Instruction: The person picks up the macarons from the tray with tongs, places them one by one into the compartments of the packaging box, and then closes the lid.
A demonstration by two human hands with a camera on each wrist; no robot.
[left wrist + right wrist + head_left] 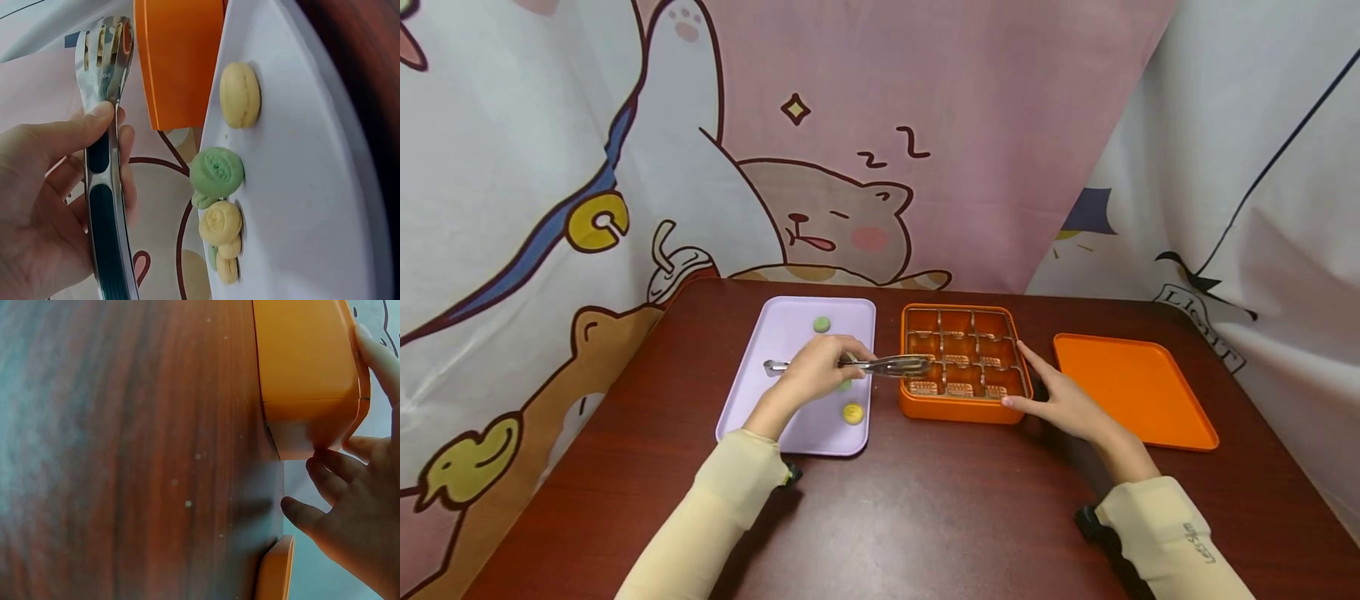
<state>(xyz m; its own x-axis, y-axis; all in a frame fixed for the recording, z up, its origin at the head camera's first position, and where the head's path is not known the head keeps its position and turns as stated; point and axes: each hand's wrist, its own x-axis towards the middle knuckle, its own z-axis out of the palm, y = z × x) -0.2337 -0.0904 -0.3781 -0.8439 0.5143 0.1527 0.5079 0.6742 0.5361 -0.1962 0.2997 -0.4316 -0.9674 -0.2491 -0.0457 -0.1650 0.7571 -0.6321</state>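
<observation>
My left hand (820,367) grips metal tongs (883,367) with dark green handle inlays, thumb on one arm and fingers on the other. The slotted tips overlap the left side of an orange box (958,410) with a clear divided insert. Yellow shows through the slots in the left wrist view; I cannot tell whether it is a macaron. Under the left hand, a lilac tray (748,392) bears a yellow macaron (853,413), a green macaron (822,324) and several others. My right hand (1063,404) touches the box's right side, thumb at the near corner, fingers extended.
An orange lid or flat tray (1131,387) lies right of the box on the dark red wooden table (925,517). A printed curtain (970,125) hangs behind the table and along both sides.
</observation>
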